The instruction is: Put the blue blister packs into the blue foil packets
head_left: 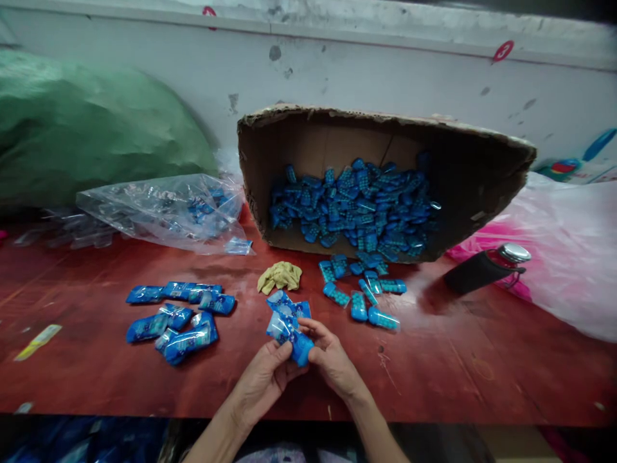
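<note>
Between my two hands is a blue printed packet (288, 329), its lower end pinched by fingers on both sides. My left hand (266, 374) is closed on its lower left, thumb on top. My right hand (332, 360) grips the right edge near the rounded bottom. Just beyond it lie more flat blue sachets (280, 299), partly overlapped by the held one. To the left rests a loose group of filled blue packets (190, 341). Several small clear-and-blue bottles with bead-like contents (359, 305) lie right of my hands.
A cardboard box (482, 186) on its side holds many more bottles. A crumpled yellow cloth (279, 276) lies before it. A clear plastic bag (144, 212) is at left, a dark flask (475, 270) at right. A yellow-handled cutter-like item (38, 342) lies far left on the red table (434, 373).
</note>
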`<state>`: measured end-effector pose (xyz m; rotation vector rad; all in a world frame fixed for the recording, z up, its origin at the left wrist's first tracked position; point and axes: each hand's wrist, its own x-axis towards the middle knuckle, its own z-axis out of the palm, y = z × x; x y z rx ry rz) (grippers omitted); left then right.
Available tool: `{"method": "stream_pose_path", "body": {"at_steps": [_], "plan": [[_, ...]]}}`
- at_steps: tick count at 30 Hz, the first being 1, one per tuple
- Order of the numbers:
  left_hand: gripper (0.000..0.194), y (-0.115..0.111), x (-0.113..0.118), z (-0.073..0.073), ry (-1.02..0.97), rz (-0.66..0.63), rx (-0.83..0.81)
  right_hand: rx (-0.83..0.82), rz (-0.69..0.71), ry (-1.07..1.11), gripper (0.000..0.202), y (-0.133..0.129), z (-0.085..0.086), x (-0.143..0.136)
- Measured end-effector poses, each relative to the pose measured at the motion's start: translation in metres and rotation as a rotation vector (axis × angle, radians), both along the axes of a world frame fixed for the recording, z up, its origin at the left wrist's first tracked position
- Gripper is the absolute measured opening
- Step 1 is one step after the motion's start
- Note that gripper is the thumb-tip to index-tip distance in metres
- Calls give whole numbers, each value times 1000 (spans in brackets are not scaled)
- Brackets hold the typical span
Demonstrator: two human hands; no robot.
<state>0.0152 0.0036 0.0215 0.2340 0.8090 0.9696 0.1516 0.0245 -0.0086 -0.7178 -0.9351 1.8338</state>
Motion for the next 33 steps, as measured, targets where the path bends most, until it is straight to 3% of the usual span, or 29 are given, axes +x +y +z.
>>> {"method": "stream_pose_path", "body": {"at_steps": [7,13,17,21,28,33], "plan": [[20,-7,9,0,33,59,-44,31,-74,-144,40,-4,5,2],[15,-4,9,2,42,69,-13,191,-279,-421,18,-8,10,-1],[16,-1,3,5,91,44,3,320,-291,-535,19,-13,18,-2],[14,1,-3,5,71,31,-4,372,-207,-479,23,-13,22,2],[19,-1,-4,0,-72,-20,29,101,-41,-130,45,-9,3,4],[17,-4,4,-5,-22,54,-5,95,-65,-208,41,-14,6,2]]}}
